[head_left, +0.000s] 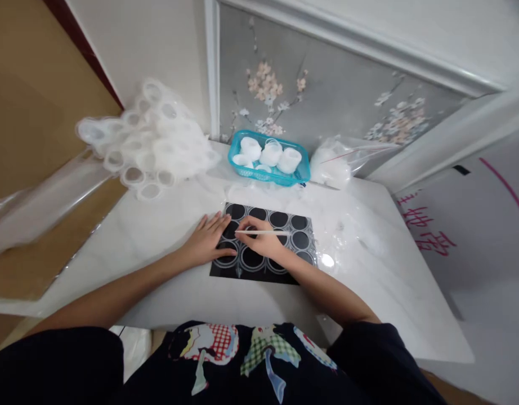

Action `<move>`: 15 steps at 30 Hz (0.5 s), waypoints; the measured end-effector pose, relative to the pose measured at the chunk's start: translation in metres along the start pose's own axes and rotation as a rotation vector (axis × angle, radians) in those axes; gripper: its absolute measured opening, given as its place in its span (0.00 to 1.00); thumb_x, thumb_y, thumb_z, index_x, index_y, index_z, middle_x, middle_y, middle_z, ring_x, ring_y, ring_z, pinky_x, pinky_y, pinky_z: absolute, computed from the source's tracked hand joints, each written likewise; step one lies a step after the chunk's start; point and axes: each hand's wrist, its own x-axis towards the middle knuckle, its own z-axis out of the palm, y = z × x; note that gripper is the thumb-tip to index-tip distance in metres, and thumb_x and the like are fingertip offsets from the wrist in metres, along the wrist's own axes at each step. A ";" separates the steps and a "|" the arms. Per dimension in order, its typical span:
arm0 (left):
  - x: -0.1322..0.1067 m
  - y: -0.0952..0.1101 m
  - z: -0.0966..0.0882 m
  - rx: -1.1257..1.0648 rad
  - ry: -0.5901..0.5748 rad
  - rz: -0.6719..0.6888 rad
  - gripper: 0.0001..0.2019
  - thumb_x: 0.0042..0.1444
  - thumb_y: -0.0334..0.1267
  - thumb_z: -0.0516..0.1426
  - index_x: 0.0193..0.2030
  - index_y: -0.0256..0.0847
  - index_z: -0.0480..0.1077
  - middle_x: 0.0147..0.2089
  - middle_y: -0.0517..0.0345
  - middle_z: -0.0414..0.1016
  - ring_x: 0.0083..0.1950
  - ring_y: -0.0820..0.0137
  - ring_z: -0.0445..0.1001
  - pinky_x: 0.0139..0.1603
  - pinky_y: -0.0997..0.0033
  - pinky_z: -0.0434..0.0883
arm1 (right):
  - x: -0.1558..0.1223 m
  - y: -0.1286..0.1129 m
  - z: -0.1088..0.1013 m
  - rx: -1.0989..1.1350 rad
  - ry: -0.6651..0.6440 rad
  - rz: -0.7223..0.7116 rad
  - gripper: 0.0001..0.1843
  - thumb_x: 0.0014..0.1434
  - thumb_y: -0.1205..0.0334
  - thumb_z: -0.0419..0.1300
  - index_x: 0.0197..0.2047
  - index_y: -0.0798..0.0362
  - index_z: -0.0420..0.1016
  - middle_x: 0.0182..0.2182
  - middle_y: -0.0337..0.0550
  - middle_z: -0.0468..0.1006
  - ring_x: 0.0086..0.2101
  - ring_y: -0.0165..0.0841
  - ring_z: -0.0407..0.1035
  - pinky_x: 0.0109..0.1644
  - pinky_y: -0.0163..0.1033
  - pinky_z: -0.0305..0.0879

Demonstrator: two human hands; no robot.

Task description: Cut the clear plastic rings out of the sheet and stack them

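A black sheet (251, 274) printed with rows of pale-edged circles lies on the white table in front of me. My left hand (206, 241) rests flat on the sheet's left side, fingers spread, touching nothing else. Over the middle of the sheet, my right hand (259, 239) pinches a thin white stick (270, 232), which lies almost level across the fingers. Its left tip sits by my thumb and fingertips; whether it touches the sheet I cannot tell. The right hand hides some of the circles.
A blue plastic basket (303, 179) holding several white rolls stands behind the sheet. Left of it is a large pile of clear bagged tubes (150, 140). A clear plastic bag (333, 166) of white material sits at the right. Crumpled clear film (348, 230) covers the table's right side.
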 end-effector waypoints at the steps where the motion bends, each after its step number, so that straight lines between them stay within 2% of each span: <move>1: -0.001 0.002 0.003 0.004 0.007 -0.007 0.52 0.57 0.72 0.49 0.75 0.31 0.44 0.75 0.38 0.47 0.77 0.48 0.40 0.74 0.45 0.38 | 0.003 0.005 0.003 0.053 -0.025 0.028 0.03 0.57 0.63 0.64 0.34 0.50 0.74 0.29 0.38 0.78 0.29 0.31 0.73 0.34 0.37 0.69; 4: -0.002 0.005 0.007 0.008 0.009 -0.026 0.53 0.57 0.72 0.49 0.76 0.32 0.42 0.76 0.39 0.45 0.77 0.48 0.38 0.74 0.44 0.36 | 0.005 0.017 0.008 0.102 -0.062 0.072 0.03 0.56 0.62 0.66 0.33 0.50 0.76 0.30 0.40 0.80 0.31 0.34 0.75 0.38 0.40 0.71; 8: -0.002 0.005 0.008 0.024 0.011 -0.032 0.52 0.57 0.71 0.50 0.76 0.34 0.42 0.76 0.41 0.43 0.77 0.48 0.37 0.73 0.42 0.32 | 0.000 0.024 0.007 0.016 -0.028 0.061 0.03 0.57 0.62 0.67 0.31 0.50 0.80 0.31 0.43 0.82 0.36 0.38 0.76 0.45 0.45 0.71; 15: -0.002 0.009 0.005 0.040 -0.013 -0.061 0.51 0.56 0.70 0.52 0.75 0.36 0.44 0.77 0.42 0.42 0.77 0.45 0.33 0.70 0.33 0.25 | -0.003 0.023 0.007 -0.012 -0.014 0.025 0.03 0.59 0.63 0.66 0.33 0.50 0.82 0.35 0.44 0.83 0.38 0.38 0.77 0.45 0.44 0.72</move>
